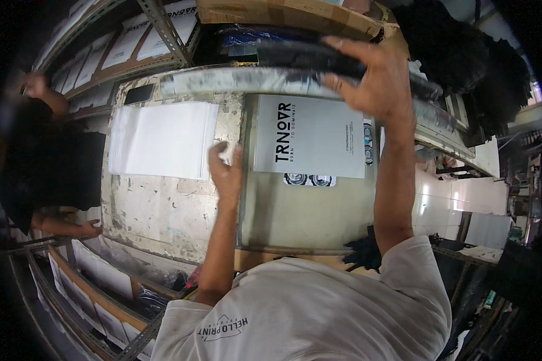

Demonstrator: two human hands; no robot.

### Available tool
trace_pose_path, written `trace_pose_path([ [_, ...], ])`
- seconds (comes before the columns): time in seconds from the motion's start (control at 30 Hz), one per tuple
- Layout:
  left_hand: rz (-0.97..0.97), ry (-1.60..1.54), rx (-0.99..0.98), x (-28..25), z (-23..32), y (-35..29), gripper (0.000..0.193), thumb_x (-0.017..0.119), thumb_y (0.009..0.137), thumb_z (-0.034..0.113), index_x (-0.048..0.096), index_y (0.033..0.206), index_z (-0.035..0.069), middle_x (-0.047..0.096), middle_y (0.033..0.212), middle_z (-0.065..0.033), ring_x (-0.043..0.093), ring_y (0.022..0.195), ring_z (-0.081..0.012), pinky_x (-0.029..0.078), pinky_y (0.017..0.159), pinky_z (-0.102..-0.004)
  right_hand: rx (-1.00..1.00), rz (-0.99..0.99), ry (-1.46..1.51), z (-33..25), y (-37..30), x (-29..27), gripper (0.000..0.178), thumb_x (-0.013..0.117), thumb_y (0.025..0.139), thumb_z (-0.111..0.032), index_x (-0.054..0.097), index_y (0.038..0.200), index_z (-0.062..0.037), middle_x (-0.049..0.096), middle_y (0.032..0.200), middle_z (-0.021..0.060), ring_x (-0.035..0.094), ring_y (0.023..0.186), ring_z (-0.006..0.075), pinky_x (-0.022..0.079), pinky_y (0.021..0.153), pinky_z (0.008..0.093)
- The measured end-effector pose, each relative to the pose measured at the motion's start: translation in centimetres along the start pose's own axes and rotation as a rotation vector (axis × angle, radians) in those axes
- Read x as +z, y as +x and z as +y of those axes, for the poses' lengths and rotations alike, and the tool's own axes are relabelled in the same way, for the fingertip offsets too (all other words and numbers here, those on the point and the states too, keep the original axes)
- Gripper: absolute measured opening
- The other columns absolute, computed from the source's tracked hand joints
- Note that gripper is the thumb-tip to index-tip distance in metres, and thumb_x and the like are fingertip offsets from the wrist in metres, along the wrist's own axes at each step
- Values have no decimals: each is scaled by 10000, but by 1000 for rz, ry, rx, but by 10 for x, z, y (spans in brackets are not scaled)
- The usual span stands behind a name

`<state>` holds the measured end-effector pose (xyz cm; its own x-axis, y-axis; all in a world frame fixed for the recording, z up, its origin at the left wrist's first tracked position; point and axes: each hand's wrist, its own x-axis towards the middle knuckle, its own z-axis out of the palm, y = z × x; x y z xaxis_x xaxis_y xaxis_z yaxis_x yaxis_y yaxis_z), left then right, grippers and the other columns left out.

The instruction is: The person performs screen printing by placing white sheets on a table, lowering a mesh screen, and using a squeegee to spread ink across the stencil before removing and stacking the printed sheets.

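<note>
printed sheet (328, 141), white stack (162, 139), cardboard box (283, 13) behind, co-worker (63, 165) left

Right hand (376, 84) outstretched, splayed, left hand (225, 175) nearer, loosely curled

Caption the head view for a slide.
Left hand beside stacked white sheets, right hand spread near the far-right corner of a black-printed white sheet.

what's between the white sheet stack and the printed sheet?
Head view: a strip of worn tabletop and a dark edge, with the left hand at the near end.
</note>
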<state>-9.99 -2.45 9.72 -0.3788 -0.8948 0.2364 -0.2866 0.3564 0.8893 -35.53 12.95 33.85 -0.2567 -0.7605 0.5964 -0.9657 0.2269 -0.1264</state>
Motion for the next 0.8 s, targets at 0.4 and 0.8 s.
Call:
trace_pose_path([
  [0.4, -33, 238, 81, 44, -49, -58, 369, 767, 865, 218, 596, 1118, 10, 569, 1145, -119, 531, 1062, -316, 462, 849, -426, 84, 31, 17, -1, 40, -17, 468, 856, 697, -335, 763, 1074, -74, 738, 975, 189, 706, 867, 323, 541, 814, 393],
  [0.8, -28, -768, -207, -56, 15, -24, 893, 846, 741, 80, 369, 1492, 2, 556, 1336, -109, 576, 1164, -209, 468, 1022, -343, 99, -116, 152, -57, -133, 44, 381, 707, 767, -152, 706, 1143, -92, 685, 925, 117, 644, 787, 289, 479, 702, 415],
])
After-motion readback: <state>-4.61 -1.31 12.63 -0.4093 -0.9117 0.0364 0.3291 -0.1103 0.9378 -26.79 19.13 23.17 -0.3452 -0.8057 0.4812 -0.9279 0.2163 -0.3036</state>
